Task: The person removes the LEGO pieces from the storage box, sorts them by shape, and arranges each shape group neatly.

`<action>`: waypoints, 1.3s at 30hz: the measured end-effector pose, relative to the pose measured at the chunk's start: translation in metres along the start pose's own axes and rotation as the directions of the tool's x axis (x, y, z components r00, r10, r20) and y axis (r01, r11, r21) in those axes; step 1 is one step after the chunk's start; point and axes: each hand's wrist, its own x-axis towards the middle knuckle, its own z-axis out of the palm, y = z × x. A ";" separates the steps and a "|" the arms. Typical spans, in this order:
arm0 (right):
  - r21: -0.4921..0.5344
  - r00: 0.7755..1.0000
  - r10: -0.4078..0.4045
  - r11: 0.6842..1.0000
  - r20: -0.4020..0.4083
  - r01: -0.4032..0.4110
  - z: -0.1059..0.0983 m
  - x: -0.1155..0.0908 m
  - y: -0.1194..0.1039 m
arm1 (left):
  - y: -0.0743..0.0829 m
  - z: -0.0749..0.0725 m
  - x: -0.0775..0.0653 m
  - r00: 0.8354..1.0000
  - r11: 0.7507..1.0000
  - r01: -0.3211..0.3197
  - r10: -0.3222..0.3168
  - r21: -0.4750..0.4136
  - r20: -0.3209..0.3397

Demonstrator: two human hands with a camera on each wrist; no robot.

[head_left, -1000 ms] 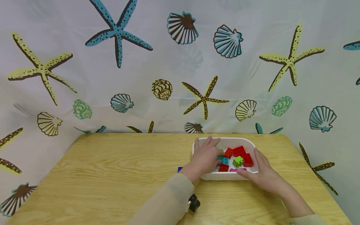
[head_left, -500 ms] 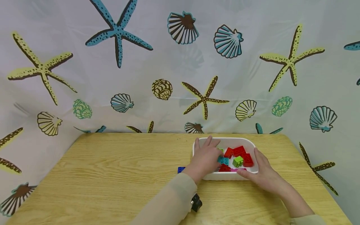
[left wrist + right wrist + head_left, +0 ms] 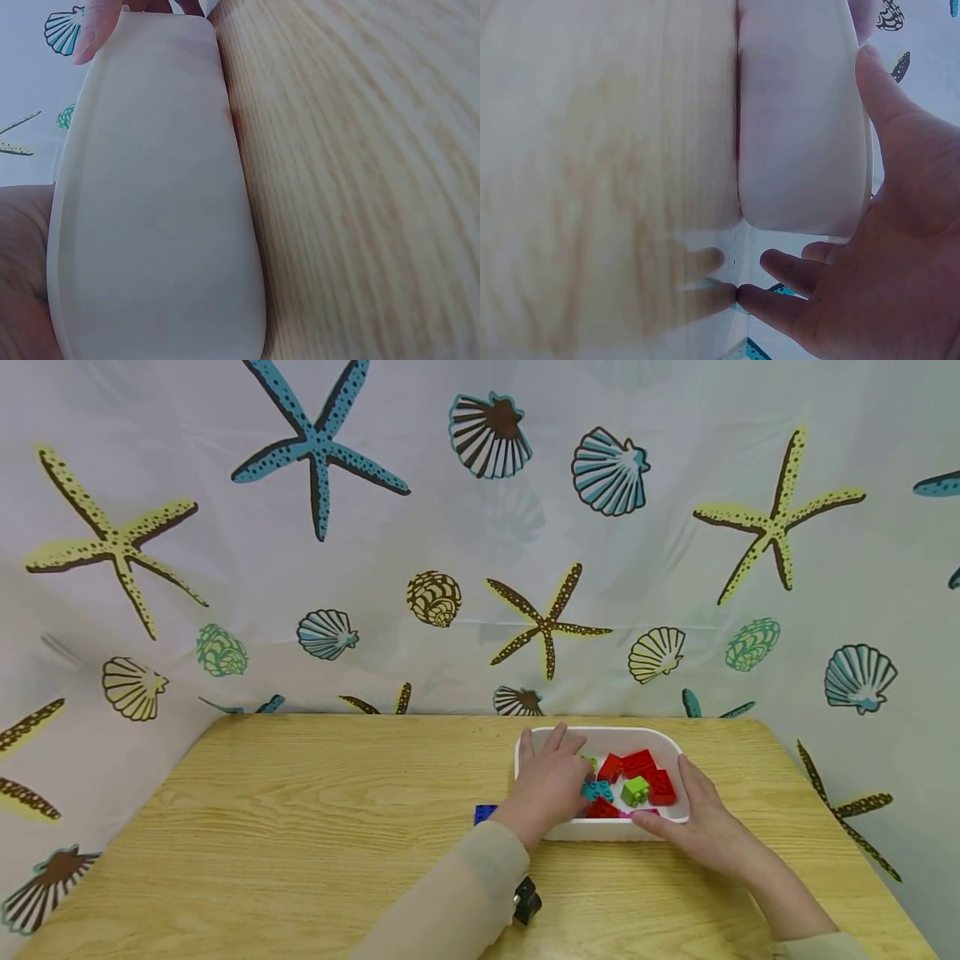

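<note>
A white plastic bin (image 3: 600,832) holds several toy building bricks. My left hand (image 3: 546,789) reaches over its left part with fingers spread. The thumb side is right at a teal brick (image 3: 598,791), and the rest of what lies beneath the palm is hidden. A red brick (image 3: 602,810) and a pink piece (image 3: 648,813) lie along the front wall. My right hand (image 3: 708,822) holds the bin's right front corner, thumb on the front rim. In the right wrist view its straight fingers (image 3: 772,309) extend past the bin's end.
More red bricks (image 3: 639,764) and a lime green brick (image 3: 634,791) lie in the bin's right half. A blue brick (image 3: 484,813) sits on the wooden table (image 3: 322,827), left of the bin. A patterned cloth (image 3: 450,527) hangs behind the table.
My left hand has shifted slightly, uncovering more of the blue brick. The teal brick and the front red brick have turned and slid a little. My right hand stays in place.
</note>
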 end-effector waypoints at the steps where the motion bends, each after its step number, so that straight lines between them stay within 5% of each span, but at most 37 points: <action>1: 0.000 1.000 0.001 1.000 0.001 -0.001 0.000 0.000 0.000 | 0.000 0.000 0.000 1.000 1.000 0.001 -0.001 0.002 0.003; 15: 0.001 1.000 0.022 1.000 0.006 -0.022 0.001 0.002 0.000 | -0.005 -0.008 -0.002 1.000 0.995 -0.013 0.014 -0.099 0.005; 39: -0.010 0.999 0.053 0.999 0.012 -0.053 0.000 0.002 -0.002 | -0.043 -0.044 -0.040 0.976 0.961 -0.084 0.026 -0.263 -0.218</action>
